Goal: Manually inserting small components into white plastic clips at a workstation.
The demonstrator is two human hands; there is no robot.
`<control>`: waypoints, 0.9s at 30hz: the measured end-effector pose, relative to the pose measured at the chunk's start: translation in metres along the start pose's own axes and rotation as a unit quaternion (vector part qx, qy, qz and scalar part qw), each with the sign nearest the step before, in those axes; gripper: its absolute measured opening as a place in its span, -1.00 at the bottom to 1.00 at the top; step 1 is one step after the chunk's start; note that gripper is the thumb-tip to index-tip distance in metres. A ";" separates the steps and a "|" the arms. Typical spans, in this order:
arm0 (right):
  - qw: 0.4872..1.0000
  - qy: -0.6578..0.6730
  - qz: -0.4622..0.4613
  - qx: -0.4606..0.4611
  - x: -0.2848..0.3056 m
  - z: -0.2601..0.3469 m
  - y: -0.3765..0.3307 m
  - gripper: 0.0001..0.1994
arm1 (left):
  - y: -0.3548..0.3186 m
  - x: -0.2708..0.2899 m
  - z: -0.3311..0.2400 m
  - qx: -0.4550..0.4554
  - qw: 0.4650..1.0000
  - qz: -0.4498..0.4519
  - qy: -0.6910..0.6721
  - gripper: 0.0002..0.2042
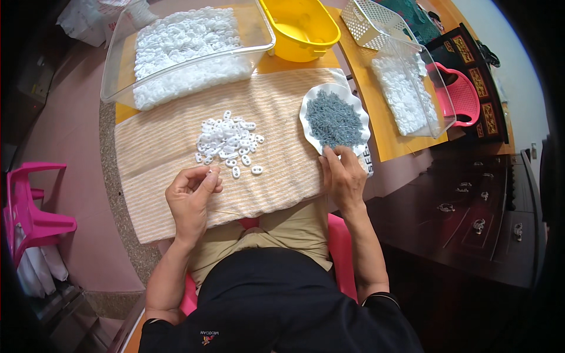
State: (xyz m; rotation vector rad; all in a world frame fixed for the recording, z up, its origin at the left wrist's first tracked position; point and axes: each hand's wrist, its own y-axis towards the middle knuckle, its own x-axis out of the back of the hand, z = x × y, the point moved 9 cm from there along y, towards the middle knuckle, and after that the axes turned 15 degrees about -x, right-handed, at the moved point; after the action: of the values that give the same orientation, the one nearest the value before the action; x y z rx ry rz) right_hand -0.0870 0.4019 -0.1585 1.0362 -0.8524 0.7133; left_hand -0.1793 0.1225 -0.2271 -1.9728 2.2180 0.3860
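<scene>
My left hand (189, 193) is closed in a pinch at the near edge of a loose pile of white plastic pieces (225, 138). Between its thumb and forefinger shows a bit of a small white plastic piece, mostly covered by the fingers. The pile's pieces are small, rounded ovals with two holes. My right hand (346, 179) reaches to the near rim of a white scalloped plate (305, 112), fingertips drawn together by the heap of tiny grey-blue parts (334, 119). What those fingertips hold, if anything, is hidden.
A striped cloth (159, 153) covers the table. Beyond it stand a clear bin of white pieces (182, 50) and a yellow tub (300, 32). Rightward are another clear bin (406, 94), a white perforated basket (374, 23) and a dark cabinet (453, 212). A pink stool (38, 212) stands left.
</scene>
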 end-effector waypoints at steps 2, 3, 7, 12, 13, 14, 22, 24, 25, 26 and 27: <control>1.000 -0.003 0.001 0.011 -0.002 0.000 -0.002 -0.81 | -0.001 0.000 0.001 0.001 1.000 0.000 -0.005 -0.89; 1.000 -0.004 0.001 0.010 -0.001 0.001 -0.002 -0.81 | -0.002 0.000 0.002 0.001 1.000 0.001 -0.006 -0.89; 0.999 0.030 0.011 -0.019 0.000 -0.004 0.000 -0.81 | -0.003 -0.002 0.003 0.001 1.000 0.007 0.000 -0.89; 0.999 0.049 0.012 -0.016 0.001 -0.003 0.005 -0.82 | -0.004 -0.003 0.003 0.000 1.000 0.005 -0.001 -0.89; 0.999 0.046 0.017 -0.015 0.000 -0.004 0.004 -0.83 | -0.004 -0.004 0.003 0.002 1.000 0.003 0.000 -0.89; 0.999 0.044 0.022 -0.015 -0.001 -0.004 0.004 -0.83 | -0.004 -0.004 0.003 0.002 1.000 0.003 0.000 -0.89; 0.998 0.052 -0.003 0.030 -0.003 0.000 -0.001 -0.85 | -0.006 -0.004 0.005 0.004 1.000 0.012 0.014 -0.89; 0.998 0.059 -0.012 0.037 -0.003 0.001 -0.002 -0.85 | -0.006 -0.005 0.005 0.003 1.000 0.011 0.012 -0.89; 0.996 0.076 -0.017 0.033 -0.001 0.000 -0.003 -0.85 | -0.006 -0.005 0.004 0.003 1.000 0.010 0.010 -0.89; 0.995 0.092 -0.021 0.029 0.000 0.000 -0.003 -0.84 | -0.006 -0.006 0.003 0.003 1.000 0.009 0.011 -0.89; 0.995 0.093 -0.021 0.029 -0.002 -0.001 -0.003 -0.84 | -0.006 -0.007 0.002 0.006 1.000 0.005 0.008 -0.90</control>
State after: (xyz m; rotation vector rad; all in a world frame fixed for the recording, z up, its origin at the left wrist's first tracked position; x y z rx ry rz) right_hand -0.0847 0.4017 -0.1619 1.0191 -0.6511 0.7887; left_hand -0.1725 0.1296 -0.2279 -1.9663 2.2341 0.3577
